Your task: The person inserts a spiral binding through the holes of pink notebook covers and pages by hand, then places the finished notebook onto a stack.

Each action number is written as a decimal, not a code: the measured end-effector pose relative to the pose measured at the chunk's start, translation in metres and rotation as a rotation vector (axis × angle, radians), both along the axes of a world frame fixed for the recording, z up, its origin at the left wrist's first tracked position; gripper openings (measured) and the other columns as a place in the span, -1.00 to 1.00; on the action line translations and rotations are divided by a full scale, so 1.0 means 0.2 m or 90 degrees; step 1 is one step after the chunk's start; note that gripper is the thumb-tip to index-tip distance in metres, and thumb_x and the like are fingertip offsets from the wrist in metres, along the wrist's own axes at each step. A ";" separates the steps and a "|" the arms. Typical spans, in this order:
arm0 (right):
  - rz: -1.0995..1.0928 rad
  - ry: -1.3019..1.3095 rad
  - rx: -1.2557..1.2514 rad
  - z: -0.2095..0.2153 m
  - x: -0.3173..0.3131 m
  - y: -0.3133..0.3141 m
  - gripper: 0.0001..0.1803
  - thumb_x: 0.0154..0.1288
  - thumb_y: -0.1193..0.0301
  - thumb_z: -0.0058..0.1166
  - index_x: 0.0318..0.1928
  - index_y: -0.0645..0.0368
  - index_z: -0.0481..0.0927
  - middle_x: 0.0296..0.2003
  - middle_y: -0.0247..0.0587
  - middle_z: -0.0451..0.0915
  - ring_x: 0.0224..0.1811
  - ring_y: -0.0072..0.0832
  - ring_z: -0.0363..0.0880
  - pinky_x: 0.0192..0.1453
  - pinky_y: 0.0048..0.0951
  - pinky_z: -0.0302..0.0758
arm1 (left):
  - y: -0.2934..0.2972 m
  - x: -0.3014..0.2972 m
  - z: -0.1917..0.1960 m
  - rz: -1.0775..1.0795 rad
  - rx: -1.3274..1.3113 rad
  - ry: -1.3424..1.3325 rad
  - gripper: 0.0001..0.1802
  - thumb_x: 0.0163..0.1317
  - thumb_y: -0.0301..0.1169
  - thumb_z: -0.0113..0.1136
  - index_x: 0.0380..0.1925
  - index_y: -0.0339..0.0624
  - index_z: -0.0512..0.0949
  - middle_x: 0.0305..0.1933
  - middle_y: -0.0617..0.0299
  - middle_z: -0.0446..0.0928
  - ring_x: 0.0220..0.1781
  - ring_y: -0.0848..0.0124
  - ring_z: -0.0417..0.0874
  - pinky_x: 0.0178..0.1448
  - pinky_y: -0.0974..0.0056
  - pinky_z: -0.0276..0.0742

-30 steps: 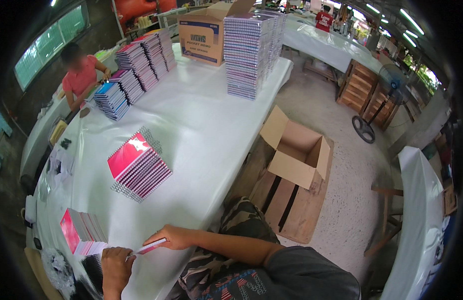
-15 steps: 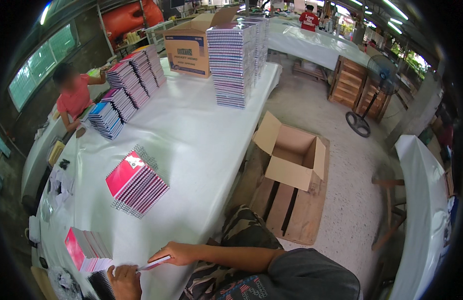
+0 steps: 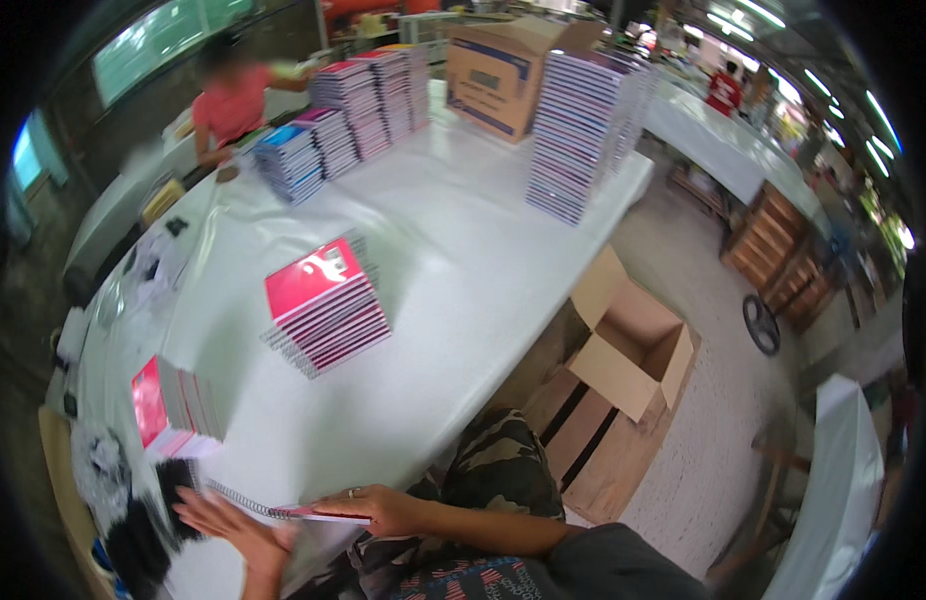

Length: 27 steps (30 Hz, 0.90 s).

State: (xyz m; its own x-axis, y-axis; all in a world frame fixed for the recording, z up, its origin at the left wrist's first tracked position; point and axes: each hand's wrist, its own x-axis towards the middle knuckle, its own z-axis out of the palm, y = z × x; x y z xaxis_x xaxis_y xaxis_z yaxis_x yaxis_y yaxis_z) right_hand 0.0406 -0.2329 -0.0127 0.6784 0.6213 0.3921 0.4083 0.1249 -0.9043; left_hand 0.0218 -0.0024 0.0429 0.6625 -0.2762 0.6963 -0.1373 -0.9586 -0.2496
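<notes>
Right hand [image 3: 383, 508] pinches one spiral notebook [image 3: 283, 508] at its near edge, fingers closed on it; notebook is held flat, low over the near edge of the white tabletop [image 3: 453, 260], wire spine pointing left. Left hand [image 3: 233, 525] is open, palm up, fingers spread, just under and touching the notebook's spine end. One stack of pink-covered notebooks [image 3: 328, 310] sits mid-tabletop, well apart from the hands. One smaller bunch of pink notebooks [image 3: 168, 405] stands on edge at the left, near the left hand. Far end: one tall stack of notebooks [image 3: 578, 135] at the right edge, one closed cardboard box [image 3: 498, 70] just beside it, and about four lower stacks [image 3: 333, 130] in a row further left, exact count hard to tell. One open cardboard box [image 3: 633, 345] sits on a wooden pallet [image 3: 593, 440] on the floor, right of the tabletop. One person in a pink shirt [image 3: 233, 100] stands at the far left side.
</notes>
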 end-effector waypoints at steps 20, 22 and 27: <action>-0.013 -0.119 -0.001 -0.04 -0.03 0.07 -0.46 0.13 0.67 -0.04 0.18 0.15 0.42 0.09 -0.07 0.50 0.10 -0.20 0.51 0.15 -0.35 0.43 | -0.04 -0.04 -0.32 -0.156 -0.284 0.108 0.25 0.04 0.44 -0.14 0.34 -0.47 -0.21 0.35 -0.59 -0.36 0.35 -0.57 -0.35 0.29 -0.48 -0.35; -0.051 -0.051 -0.044 -0.01 -0.05 0.08 -0.45 0.11 0.67 -0.01 0.18 0.19 0.41 0.09 -0.05 0.50 0.11 -0.19 0.50 0.16 -0.36 0.42 | -0.13 -0.12 -0.32 -0.206 -0.210 0.207 0.22 0.07 0.42 -0.15 0.33 -0.50 -0.17 0.33 -0.62 -0.29 0.37 -0.51 -0.29 0.26 -0.50 -0.27; -0.059 -0.022 0.002 -0.02 -0.02 0.04 -0.41 0.08 0.68 -0.02 0.20 0.17 0.40 0.11 -0.04 0.48 0.12 -0.18 0.49 0.16 -0.33 0.41 | -0.01 -0.24 -0.60 -0.304 -0.078 0.175 0.21 0.06 0.43 -0.15 0.23 -0.63 -0.03 0.25 -0.63 -0.07 0.37 -0.37 -0.07 0.24 -0.45 -0.02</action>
State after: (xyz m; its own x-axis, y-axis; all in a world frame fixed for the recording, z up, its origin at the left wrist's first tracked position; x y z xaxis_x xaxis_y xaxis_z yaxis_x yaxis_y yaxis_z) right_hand 0.0368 -0.2250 -0.0177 0.7196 0.5547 0.4178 0.4486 0.0879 -0.8894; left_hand -0.0261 -0.0053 -0.0769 0.6455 -0.5176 0.5615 -0.6074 -0.7937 -0.0333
